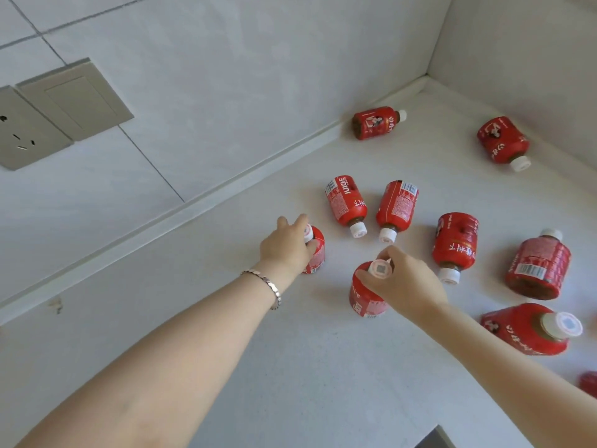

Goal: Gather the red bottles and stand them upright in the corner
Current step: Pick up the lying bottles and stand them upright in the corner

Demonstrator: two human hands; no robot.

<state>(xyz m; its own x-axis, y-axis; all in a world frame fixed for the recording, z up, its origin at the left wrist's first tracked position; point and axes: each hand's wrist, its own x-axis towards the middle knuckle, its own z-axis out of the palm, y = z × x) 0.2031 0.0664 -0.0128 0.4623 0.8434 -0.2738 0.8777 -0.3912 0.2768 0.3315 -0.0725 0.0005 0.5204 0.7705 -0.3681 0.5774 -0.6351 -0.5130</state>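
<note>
Two upright bottles (315,250) gripped, others seemingly flat

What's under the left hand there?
The left hand covers a red bottle; its white cap and part of the red label show. The hand hides the bottle's left side.

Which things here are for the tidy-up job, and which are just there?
For the job:
- red bottles, many lying down
- bottle under the left hand
- bottle under the right hand
- the corner

Just there:
- wall socket
- blank switch plate
- bracelet
</note>
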